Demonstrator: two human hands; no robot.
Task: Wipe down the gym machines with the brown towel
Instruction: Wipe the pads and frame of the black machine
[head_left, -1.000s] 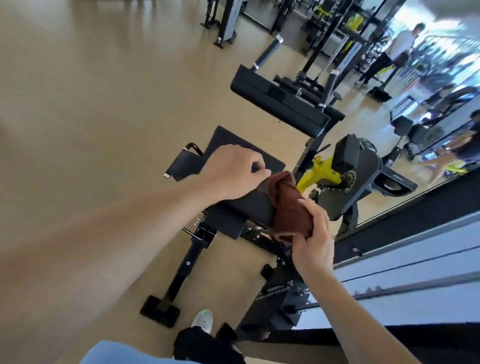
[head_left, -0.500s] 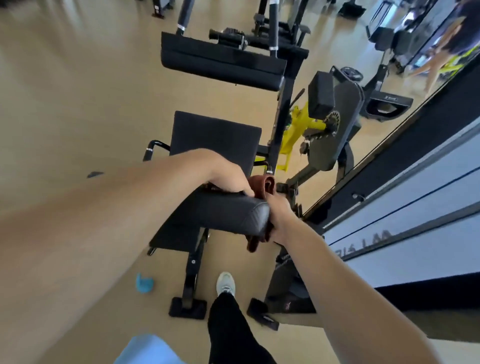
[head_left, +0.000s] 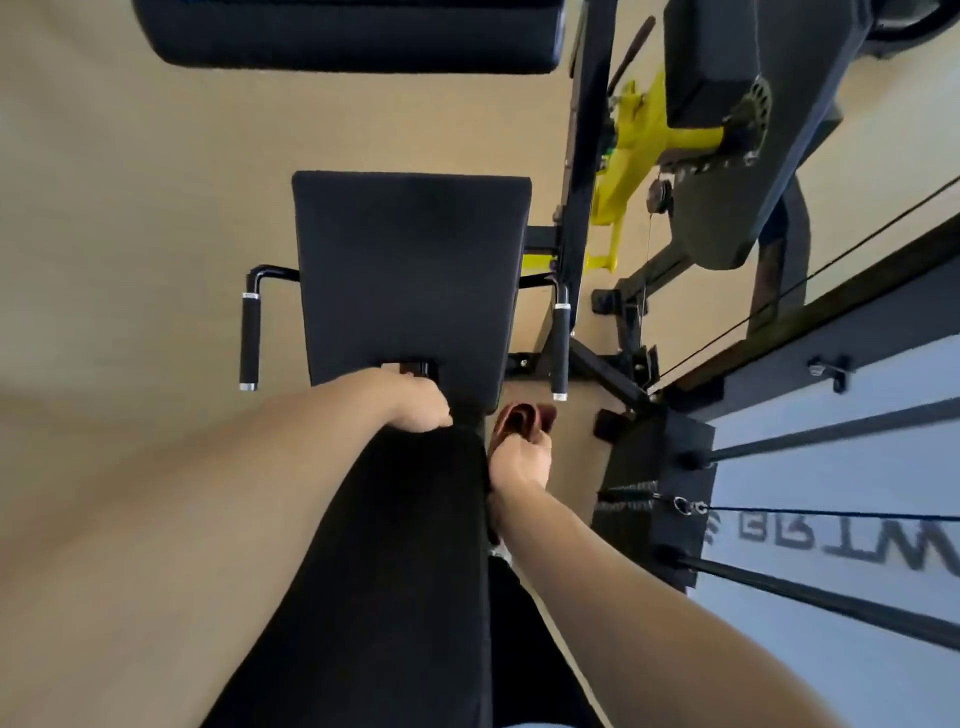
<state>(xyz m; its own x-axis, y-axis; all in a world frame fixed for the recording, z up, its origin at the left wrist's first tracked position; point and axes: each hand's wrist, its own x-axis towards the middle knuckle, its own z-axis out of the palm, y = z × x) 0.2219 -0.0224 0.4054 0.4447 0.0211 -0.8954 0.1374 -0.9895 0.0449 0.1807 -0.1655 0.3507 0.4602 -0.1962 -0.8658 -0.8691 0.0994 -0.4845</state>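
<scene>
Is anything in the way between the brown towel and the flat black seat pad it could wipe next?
Nothing visible blocks it. The right hand grips the bunched brown towel just off the near right corner of the flat black seat pad, with only open floor between them. The left hand rests at the pad's near edge, off to the side.

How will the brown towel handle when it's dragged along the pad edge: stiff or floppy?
Likely floppy: the brown towel bunches in soft folds above the right hand that grips it. Probably light, since one hand holds it up with no support. It should drag rather than slide on the back pad, though how well it grips can't be told.
</scene>
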